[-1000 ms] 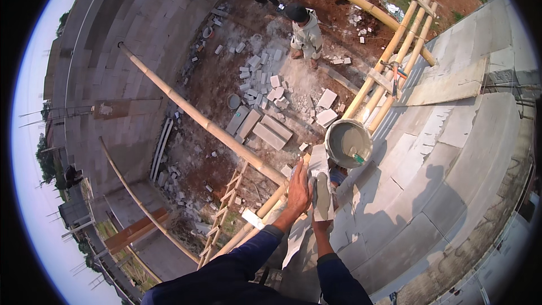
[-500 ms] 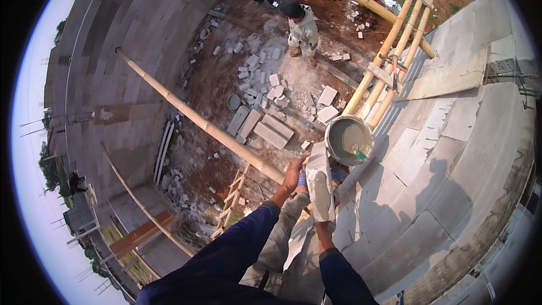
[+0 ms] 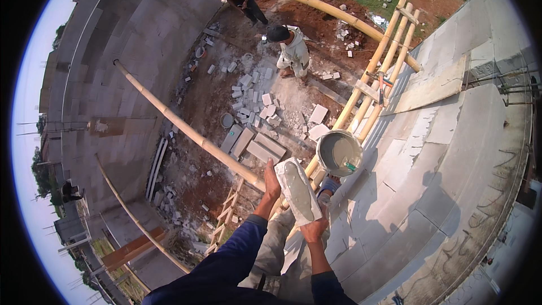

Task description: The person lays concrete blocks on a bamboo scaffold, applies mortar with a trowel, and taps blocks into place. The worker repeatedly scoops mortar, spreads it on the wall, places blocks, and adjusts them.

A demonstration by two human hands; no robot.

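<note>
Between my two hands I carry a pale lightweight concrete block (image 3: 294,183), with wet grey mortar spread along its upper face. My left hand (image 3: 272,182) grips its left side near the far end. Around the near end wraps my right hand (image 3: 314,229), its fingers partly hidden beneath. Just beyond the block, to the right, a bucket (image 3: 339,153) of grey mortar rests by the bamboo poles, and a green-handled tool (image 3: 350,166) leans inside it. My feet stand on the bamboo below, partly covered by the block.
A block wall (image 3: 418,192) rises close on my right. Bamboo poles (image 3: 375,93) with a hammer on them run ahead; another bamboo pole (image 3: 186,130) crosses at left. Far below, two people, one in a light hoodie (image 3: 294,53), stand among scattered blocks (image 3: 265,147) and rubble.
The block has turned so its mortar-covered face shows more fully, its far end swung left. My hands moved with it. Below, the person in the light hoodie has shifted posture.
</note>
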